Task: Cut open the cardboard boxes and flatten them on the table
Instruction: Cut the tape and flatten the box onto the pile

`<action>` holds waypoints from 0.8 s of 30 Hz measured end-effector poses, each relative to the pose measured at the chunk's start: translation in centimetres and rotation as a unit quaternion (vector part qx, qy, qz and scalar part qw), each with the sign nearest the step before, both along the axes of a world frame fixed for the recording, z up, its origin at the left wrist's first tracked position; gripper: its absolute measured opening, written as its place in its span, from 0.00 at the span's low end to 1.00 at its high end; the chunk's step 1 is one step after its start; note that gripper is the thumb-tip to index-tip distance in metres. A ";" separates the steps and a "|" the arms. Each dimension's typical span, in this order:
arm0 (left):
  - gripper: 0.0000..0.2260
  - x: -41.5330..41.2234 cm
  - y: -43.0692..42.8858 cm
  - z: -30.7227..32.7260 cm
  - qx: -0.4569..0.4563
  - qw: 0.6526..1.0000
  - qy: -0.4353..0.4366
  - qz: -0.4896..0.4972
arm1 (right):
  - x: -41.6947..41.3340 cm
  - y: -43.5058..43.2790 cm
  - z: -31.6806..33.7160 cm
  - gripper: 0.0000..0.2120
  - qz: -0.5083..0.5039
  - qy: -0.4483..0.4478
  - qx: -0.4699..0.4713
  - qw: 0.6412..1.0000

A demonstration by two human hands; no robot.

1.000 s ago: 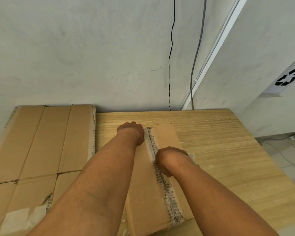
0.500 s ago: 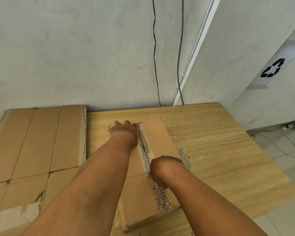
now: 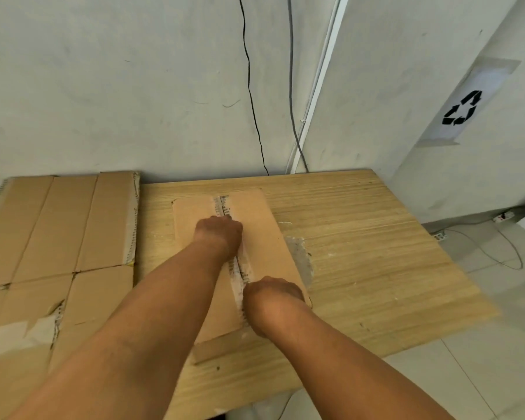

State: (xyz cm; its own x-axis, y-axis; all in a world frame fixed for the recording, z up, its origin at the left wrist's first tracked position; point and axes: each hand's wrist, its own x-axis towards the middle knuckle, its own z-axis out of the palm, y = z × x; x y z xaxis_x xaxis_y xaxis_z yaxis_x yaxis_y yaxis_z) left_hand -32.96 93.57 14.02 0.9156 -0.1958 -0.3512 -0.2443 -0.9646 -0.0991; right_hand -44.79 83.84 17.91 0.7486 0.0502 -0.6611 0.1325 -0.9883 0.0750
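— Grey plaster wall behind, wooden table (image 3: pixel 361 237) in front; what are the hands doing?

— Both are on the cardboard box (image 3: pixel 261 237) lying mid-table. The left hand (image 3: pixel 220 234) is curled into a loose fist, knuckles down on the centre seam (image 3: pixel 223 206) toward the far end. The right hand (image 3: pixel 273 294) is bunched at the near end of the same seam. Whether either grips a cutter or tape, I cannot tell; the fingers are tucked under.

— So where is the risk?

— If a blade is hidden in the right hand, pushing it along the seam sends it straight toward the left one. The box also looks only half collapsed, so uneven pressure could make it skid on the smooth wood.

— Anything further out?

— Loose tape (image 3: pixel 300 256) peels off the box's right edge and could snag a wrist. The flattened cardboard (image 3: pixel 58 231) at the left overhangs the table edge, so a bump from the left forearm might tip it off.
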 end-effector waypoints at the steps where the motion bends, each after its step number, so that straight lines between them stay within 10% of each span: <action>1: 0.21 -1.0 -0.1 0.6 -0.012 0.999 0.029 -0.014 | -0.5 -0.2 -0.1 0.23 -0.008 -0.008 0.012 1.000; 6: 0.49 -8.3 -0.7 1.9 0.049 0.981 0.189 -0.022 | -2.8 -0.9 -0.5 0.19 -0.075 -0.031 0.077 0.994; 16: 0.44 -12.9 -0.8 0.5 0.029 0.997 0.057 0.034 | -7.2 -2.5 -0.6 0.26 -0.073 -0.034 0.068 0.994; 24: 0.47 -12.6 -0.4 0.0 0.097 0.987 -0.036 -0.120 | -8.1 -3.8 -3.6 0.28 -0.162 -0.065 0.172 0.970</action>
State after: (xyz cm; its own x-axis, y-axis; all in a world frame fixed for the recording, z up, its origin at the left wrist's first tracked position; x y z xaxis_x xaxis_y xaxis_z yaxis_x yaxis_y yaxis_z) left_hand -45.57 93.17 14.02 0.8751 -0.3449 -0.3393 -0.4487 -0.8410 -0.3022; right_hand -52.91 80.02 14.29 0.8372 -0.0008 -0.5469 -0.1776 -0.9462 -0.2705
